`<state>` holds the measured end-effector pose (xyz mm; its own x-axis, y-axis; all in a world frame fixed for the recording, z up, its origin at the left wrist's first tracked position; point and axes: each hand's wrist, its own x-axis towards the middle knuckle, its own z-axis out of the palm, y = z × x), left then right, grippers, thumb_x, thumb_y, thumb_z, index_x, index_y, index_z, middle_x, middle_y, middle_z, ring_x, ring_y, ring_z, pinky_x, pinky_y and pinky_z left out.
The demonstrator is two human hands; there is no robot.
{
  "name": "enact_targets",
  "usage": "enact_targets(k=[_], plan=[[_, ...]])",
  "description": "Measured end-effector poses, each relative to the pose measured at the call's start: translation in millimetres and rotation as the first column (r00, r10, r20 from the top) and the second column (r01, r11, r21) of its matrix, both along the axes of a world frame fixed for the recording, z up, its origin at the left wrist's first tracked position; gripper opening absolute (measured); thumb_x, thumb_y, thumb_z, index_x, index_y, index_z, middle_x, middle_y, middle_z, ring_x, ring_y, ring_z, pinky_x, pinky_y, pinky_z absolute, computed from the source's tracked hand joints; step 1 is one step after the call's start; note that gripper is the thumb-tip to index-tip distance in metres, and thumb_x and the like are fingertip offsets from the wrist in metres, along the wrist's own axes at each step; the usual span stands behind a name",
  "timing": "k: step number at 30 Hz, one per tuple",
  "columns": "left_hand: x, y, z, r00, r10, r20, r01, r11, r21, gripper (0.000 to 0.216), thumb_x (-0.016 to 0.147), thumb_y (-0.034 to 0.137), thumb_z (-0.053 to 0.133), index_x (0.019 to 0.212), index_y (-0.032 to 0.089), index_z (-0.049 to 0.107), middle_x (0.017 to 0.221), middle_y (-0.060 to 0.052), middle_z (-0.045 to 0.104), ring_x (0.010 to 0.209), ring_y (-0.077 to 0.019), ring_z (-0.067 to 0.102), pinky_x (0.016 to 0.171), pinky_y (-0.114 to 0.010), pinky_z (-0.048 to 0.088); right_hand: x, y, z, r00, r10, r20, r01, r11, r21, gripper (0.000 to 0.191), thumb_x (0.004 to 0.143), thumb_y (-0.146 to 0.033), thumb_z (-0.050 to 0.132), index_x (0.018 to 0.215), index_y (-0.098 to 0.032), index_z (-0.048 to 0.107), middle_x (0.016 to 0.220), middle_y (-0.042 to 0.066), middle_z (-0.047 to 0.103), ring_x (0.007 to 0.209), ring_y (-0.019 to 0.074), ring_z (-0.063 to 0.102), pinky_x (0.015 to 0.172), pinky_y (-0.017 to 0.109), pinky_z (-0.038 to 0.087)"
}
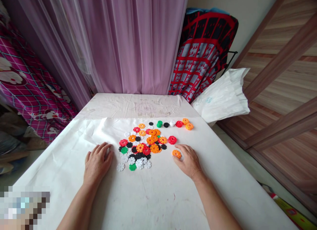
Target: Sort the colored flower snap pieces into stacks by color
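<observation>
My left hand rests palm down on the white-covered table, left of a loose heap of plastic notched discs. Its fingers lie loosely stretched and hold nothing. To the right of the heap, my right hand lies with thumb and forefinger apart, curved about an orange notched disc. The thumb is at the disc's near edge; a gap shows towards the forefinger. Just beyond that forefinger sits a red stack of discs. The heap mixes orange, red, black, white and green discs, many overlapping.
Behind the heap runs a row of small groups: green discs, black discs, white discs, red discs and orange discs. A white bag stands at the table's right edge. Purple curtains hang behind.
</observation>
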<state>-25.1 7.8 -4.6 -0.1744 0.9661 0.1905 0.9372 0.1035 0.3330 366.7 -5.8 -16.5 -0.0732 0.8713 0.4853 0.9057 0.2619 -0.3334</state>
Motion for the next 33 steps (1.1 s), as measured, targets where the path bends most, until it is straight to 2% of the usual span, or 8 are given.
enact_targets(k=[3,8,13,17,22,25,29,33], plan=[[1,0,0.5,1.000,0.007,-0.008,-0.007,1.000,0.012,0.046,0.099,0.044,0.036,0.127,0.026,0.067,0.147,-0.009,0.061,0.142,-0.0294,0.046,0.119,-0.054,0.030,-23,5,13.1,0.999,0.000,0.041,-0.002,0.999,0.035,0.020,0.085,-0.021,0.061,0.102,-0.023,0.070,0.108,0.007,0.076,0.101,0.0252,0.065,0.086,0.037,0.046],[1,0,1.0,1.000,0.001,-0.008,-0.001,1.000,0.008,0.046,0.099,0.044,0.035,0.127,0.026,0.067,0.147,-0.009,0.061,0.142,-0.0297,0.047,0.119,-0.054,0.029,-69,17,25.4,0.995,0.072,0.072,-0.068,0.996,-0.057,0.015,0.083,-0.024,0.070,0.098,-0.025,0.070,0.105,0.005,0.076,0.102,0.0266,0.063,0.088,0.039,0.045],[0,0,0.3,1.000,-0.004,0.004,0.004,1.000,0.002,0.047,0.099,0.044,0.035,0.128,0.025,0.067,0.147,-0.009,0.061,0.143,-0.0305,0.046,0.119,-0.055,0.029,-92,23,21.4,0.991,0.091,0.095,-0.075,0.985,-0.156,0.023,0.081,-0.029,0.076,0.102,-0.024,0.068,0.104,0.006,0.076,0.106,0.0298,0.062,0.090,0.042,0.046],[1,0,0.6,1.000,-0.005,0.009,0.005,1.000,0.001,0.046,0.099,0.043,0.036,0.128,0.025,0.067,0.148,-0.009,0.060,0.143,-0.0303,0.044,0.120,-0.056,0.028,-98,24,13.7,0.997,0.072,0.029,-0.067,0.987,-0.149,0.026,0.078,-0.025,0.075,0.103,-0.023,0.067,0.102,0.007,0.075,0.103,0.0294,0.063,0.091,0.043,0.049],[2,0,3.3,1.000,0.001,0.013,-0.001,1.000,-0.009,0.044,0.099,0.042,0.037,0.127,0.025,0.067,0.147,-0.009,0.060,0.143,-0.0298,0.045,0.120,-0.057,0.028,-73,24,12.2,0.971,0.048,-0.235,-0.061,0.997,-0.050,0.040,0.073,-0.024,0.071,0.112,-0.022,0.062,0.108,0.009,0.073,0.099,0.0253,0.066,0.093,0.041,0.052],[1,0,3.9,1.000,-0.003,0.010,0.003,1.000,0.000,0.045,0.099,0.043,0.037,0.126,0.025,0.068,0.147,-0.010,0.061,0.142,-0.0307,0.047,0.120,-0.057,0.030,-33,21,18.0,0.933,-0.028,-0.360,-0.018,0.992,-0.124,0.042,0.074,-0.029,0.068,0.115,-0.023,0.059,0.107,0.007,0.074,0.090,0.0213,0.068,0.085,0.037,0.055],[0,2,3.4,1.000,-0.014,0.003,0.014,1.000,0.007,0.047,0.098,0.044,0.037,0.127,0.023,0.068,0.146,-0.011,0.061,0.142,-0.0328,0.047,0.119,-0.059,0.032,10,14,21.7,0.926,-0.145,-0.350,0.053,0.964,-0.259,0.043,0.071,-0.032,0.068,0.113,-0.025,0.060,0.102,0.004,0.074,0.090,0.0204,0.068,0.083,0.036,0.055],[-2,2,3.6,1.000,-0.020,-0.002,0.020,1.000,-0.004,0.049,0.099,0.046,0.035,0.127,0.024,0.067,0.148,-0.011,0.059,0.143,-0.0328,0.046,0.119,-0.059,0.032,14,11,19.2,0.954,-0.110,-0.280,0.015,0.947,-0.322,0.042,0.071,-0.029,0.067,0.112,-0.025,0.063,0.103,0.004,0.074,0.093,0.0199,0.069,0.089,0.036,0.054]])
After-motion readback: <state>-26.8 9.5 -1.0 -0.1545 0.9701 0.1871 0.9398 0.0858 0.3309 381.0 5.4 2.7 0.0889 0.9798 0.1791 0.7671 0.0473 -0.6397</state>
